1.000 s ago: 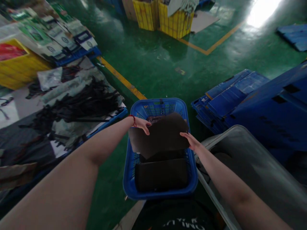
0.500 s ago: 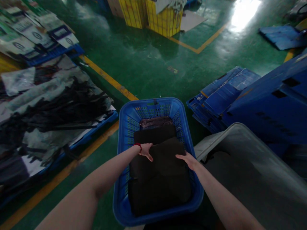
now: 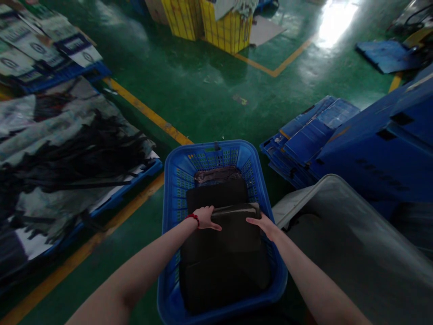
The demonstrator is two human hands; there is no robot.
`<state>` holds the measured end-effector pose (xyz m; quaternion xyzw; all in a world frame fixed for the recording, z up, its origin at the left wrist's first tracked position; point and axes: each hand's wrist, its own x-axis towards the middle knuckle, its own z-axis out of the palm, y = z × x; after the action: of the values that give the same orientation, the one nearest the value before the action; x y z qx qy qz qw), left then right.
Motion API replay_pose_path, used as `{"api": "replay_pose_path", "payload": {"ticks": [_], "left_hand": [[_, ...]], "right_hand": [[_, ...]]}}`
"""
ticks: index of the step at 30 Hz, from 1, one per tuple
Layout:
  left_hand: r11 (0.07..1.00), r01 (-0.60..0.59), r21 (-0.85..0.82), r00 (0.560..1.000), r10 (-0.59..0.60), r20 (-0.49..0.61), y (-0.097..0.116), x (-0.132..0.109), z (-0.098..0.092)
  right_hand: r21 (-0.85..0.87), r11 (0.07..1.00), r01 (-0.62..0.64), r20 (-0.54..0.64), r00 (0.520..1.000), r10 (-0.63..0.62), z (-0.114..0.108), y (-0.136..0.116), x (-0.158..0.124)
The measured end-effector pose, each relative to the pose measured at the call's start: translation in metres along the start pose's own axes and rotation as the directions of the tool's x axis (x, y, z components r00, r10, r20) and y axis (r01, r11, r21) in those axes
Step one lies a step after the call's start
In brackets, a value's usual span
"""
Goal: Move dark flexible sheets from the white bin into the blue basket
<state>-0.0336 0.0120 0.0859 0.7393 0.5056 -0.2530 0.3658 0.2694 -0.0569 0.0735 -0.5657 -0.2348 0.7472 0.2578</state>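
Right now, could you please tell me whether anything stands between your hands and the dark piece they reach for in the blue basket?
Nothing visible does: the left hand and right hand both touch the dark piece directly, near its far edge, inside the blue basket.

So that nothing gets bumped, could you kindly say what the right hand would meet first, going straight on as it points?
Probably the left hand, across the dark sheet that the right hand touches, though depth is hard to judge.

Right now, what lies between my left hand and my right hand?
In the head view, a dark, flat, sheet-like piece lies between your left hand and right hand.
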Motion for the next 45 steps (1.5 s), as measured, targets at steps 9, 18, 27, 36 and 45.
{"api": "replay_pose_path", "payload": {"ticks": [9, 18, 27, 36, 45], "left_hand": [[0.983, -0.016, -0.182, 0.973, 0.057, 0.225, -0.025, -0.021, -0.027], [0.95, 0.077, -0.304, 0.993, -0.045, 0.108, -0.069, -0.071, -0.015], [0.388, 0.048, -0.92, 0.998, -0.043, 0.034, -0.082, -0.13, 0.036], [0.041, -0.162, -0.986, 0.945, -0.281, -0.167, -0.044, -0.122, 0.077], [0.324, -0.351, -0.879, 0.857, -0.267, -0.44, -0.043, -0.147, -0.007]], "right_hand": [[0.05, 0.996, -0.068, 0.04, 0.997, 0.066, 0.002, 0.008, 0.0], [0.114, 0.991, -0.071, 0.104, 0.993, 0.059, -0.005, 0.008, -0.002], [0.135, 0.987, -0.089, 0.171, 0.983, 0.066, -0.004, 0.002, -0.01], [0.137, 0.985, -0.1, 0.125, 0.989, 0.083, 0.008, 0.011, -0.002], [0.063, 0.979, 0.195, 0.075, 0.977, -0.199, 0.006, -0.061, -0.017]]}}
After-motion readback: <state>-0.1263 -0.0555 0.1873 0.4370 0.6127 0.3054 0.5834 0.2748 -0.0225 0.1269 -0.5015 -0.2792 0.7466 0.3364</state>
